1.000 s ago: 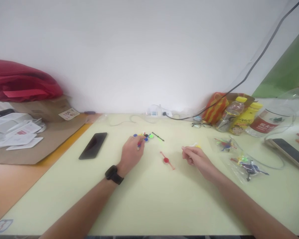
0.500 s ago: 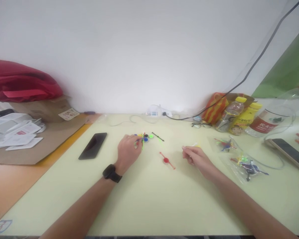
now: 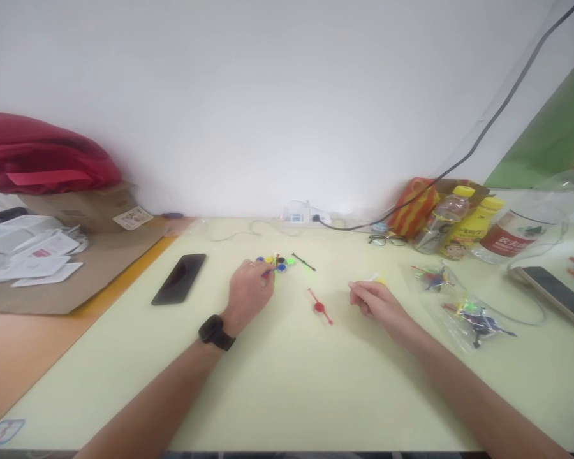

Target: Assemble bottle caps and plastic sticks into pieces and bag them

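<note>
Left fingers (image 3: 262,273) pinching coloured pieces (image 3: 276,262); right fingers (image 3: 360,292) curled, perhaps gripping; bag (image 3: 444,296) holds toys (image 3: 481,322).

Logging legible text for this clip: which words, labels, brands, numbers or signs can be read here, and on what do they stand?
No text can be read for certain.
Red label on the clear bottle: white characters, too blurred.
Yellow bottle label: print and drawing, unreadable.
Sticker on the cardboard box: too small.
White papers: red marks, unreadable.
Corner sticker on the table: blurred.
</note>
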`<action>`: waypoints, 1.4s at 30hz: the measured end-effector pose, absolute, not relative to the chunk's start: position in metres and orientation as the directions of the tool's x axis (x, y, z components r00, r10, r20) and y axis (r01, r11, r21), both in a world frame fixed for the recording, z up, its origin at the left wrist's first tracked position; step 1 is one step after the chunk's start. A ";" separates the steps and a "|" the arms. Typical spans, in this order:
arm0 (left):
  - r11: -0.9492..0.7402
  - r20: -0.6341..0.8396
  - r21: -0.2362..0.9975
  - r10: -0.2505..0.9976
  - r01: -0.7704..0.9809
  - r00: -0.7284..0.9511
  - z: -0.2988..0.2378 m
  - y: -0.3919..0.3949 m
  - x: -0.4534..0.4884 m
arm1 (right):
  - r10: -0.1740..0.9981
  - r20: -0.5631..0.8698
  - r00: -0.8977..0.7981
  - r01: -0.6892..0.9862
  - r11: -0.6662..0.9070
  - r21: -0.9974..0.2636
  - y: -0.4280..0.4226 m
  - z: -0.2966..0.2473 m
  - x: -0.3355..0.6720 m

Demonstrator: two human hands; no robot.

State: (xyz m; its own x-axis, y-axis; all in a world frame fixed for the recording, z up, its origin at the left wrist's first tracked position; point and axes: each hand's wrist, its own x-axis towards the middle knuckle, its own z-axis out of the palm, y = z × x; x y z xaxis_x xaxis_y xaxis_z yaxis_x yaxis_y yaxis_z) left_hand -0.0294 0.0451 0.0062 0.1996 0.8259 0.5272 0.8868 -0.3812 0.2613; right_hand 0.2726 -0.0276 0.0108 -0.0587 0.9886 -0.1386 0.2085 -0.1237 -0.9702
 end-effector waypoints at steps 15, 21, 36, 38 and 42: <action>-0.480 0.503 0.298 0.813 0.825 0.292 0.010 0.034 -0.023 | 0.989 -0.135 -0.057 0.264 -0.115 -0.958 -0.029 0.013 0.270; -0.498 0.490 0.294 0.811 0.815 0.319 0.011 0.030 -0.024 | 0.989 -0.133 -0.061 0.287 -0.110 -0.952 -0.029 0.012 0.269; -0.520 0.436 0.294 0.820 0.802 0.372 0.016 0.024 -0.020 | 0.991 -0.113 -0.072 0.317 -0.085 -0.944 -0.029 0.009 0.271; -0.513 0.433 0.308 0.825 0.801 0.362 0.017 0.024 -0.019 | 0.991 -0.117 -0.071 0.312 -0.089 -0.946 -0.029 0.009 0.271; -0.491 0.407 0.338 0.846 0.803 0.345 0.018 0.022 -0.018 | 0.992 -0.111 -0.065 0.318 -0.085 -0.944 -0.028 0.010 0.271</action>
